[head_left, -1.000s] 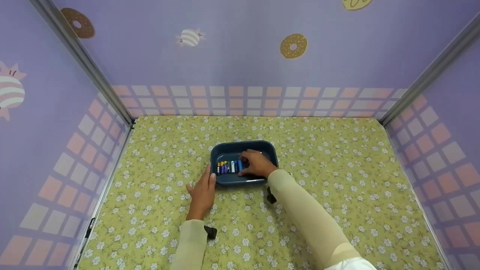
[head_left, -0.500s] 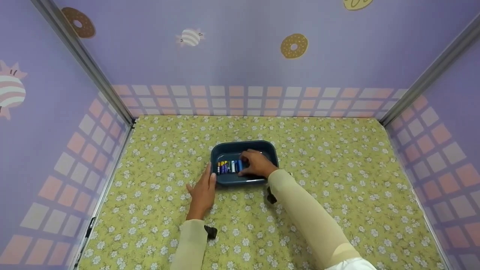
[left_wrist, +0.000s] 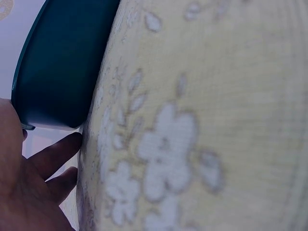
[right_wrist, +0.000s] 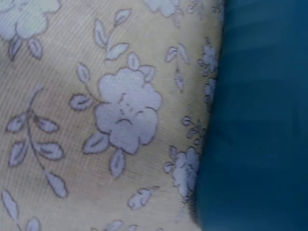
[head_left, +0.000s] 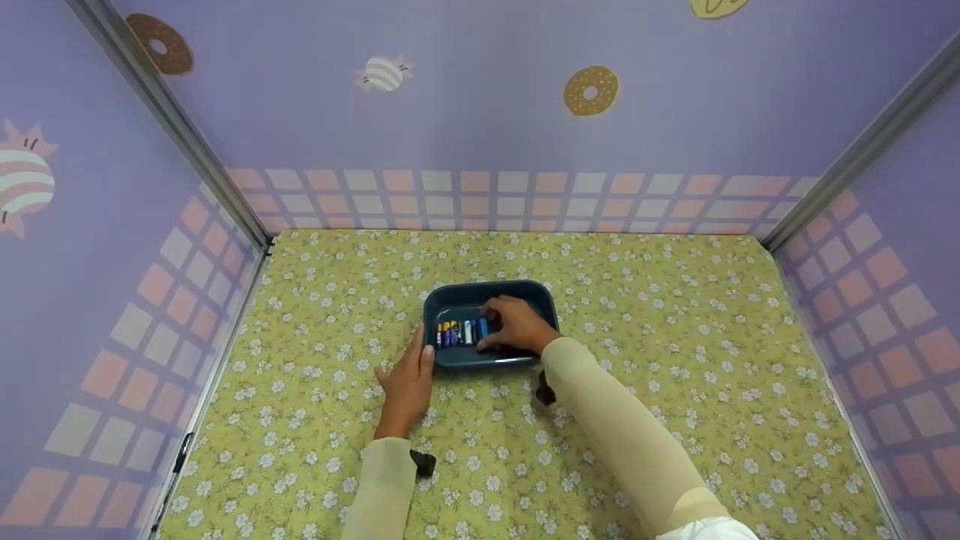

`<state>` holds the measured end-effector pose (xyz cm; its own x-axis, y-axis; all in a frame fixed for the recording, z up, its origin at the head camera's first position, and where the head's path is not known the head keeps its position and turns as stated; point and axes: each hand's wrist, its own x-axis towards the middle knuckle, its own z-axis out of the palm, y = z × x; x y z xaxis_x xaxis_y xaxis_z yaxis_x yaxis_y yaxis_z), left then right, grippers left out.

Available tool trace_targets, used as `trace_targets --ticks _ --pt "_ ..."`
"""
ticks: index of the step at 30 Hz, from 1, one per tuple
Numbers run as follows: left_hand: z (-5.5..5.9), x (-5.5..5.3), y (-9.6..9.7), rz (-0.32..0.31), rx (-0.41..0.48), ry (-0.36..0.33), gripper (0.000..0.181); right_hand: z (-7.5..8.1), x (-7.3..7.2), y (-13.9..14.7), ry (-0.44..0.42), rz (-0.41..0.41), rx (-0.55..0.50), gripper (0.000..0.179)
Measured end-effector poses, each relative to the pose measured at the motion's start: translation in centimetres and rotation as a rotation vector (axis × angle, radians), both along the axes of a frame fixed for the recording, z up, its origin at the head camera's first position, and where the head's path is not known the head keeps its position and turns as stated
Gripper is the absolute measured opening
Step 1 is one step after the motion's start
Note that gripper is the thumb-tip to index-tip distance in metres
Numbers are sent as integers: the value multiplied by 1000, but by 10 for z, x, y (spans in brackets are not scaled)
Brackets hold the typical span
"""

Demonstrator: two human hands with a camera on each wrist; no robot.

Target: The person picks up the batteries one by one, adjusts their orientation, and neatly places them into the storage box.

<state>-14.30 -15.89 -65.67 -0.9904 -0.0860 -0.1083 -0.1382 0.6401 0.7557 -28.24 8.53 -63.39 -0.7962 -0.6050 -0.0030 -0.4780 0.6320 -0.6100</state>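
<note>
A dark teal plastic basin (head_left: 491, 361) lies on the flowered cloth in the head view. Inside it, several small cylinders that look like batteries (head_left: 450, 334) stand side by side in a row, some yellow and purple, others white and blue. My left hand (head_left: 407, 382) rests against the basin's left side with fingers extended; the left wrist view shows that hand (left_wrist: 29, 178) beside the outer wall. My right hand (head_left: 519, 327) reaches into the basin, thumb and forefinger curled at the two ends of the rightmost blue battery (head_left: 483, 331). Its palm hides the basin's right part.
A yellow-green flowered cloth (head_left: 660, 315) covers the table. Purple walls (head_left: 480, 112) with metal corner posts enclose the back and both sides. The right wrist view has only cloth and the basin's outer wall (right_wrist: 255, 120), without the hand.
Both hands and the row of batteries keep their places. The whole head view has shifted very slightly to the right.
</note>
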Motion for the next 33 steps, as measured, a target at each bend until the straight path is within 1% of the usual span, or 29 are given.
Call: trace_targets --ticks 5,8,11,16,19,23,27,30,33 --pt "0 0 0 7 1 3 65 9 -1 5 -9 -22 -43 61" --pt "0 1 0 2 1 9 66 17 -1 9 -18 -35 -70 63" --pt "0 1 0 -2 1 10 68 28 -1 14 -17 -33 -110 63" --pt "0 2 0 0 5 14 68 53 2 27 30 -17 -161 56" --pt "-1 2 0 -4 6 17 68 68 4 39 71 -21 -189 51" --pt "-1 2 0 -9 3 20 68 83 8 59 130 -31 -221 49" --pt "0 2 0 -11 7 23 67 99 12 81 150 -66 -241 48" --pt "1 2 0 -10 10 22 68 107 15 98 161 -100 -234 48" --pt "0 2 0 -10 5 22 68 111 18 115 181 -108 -226 48"
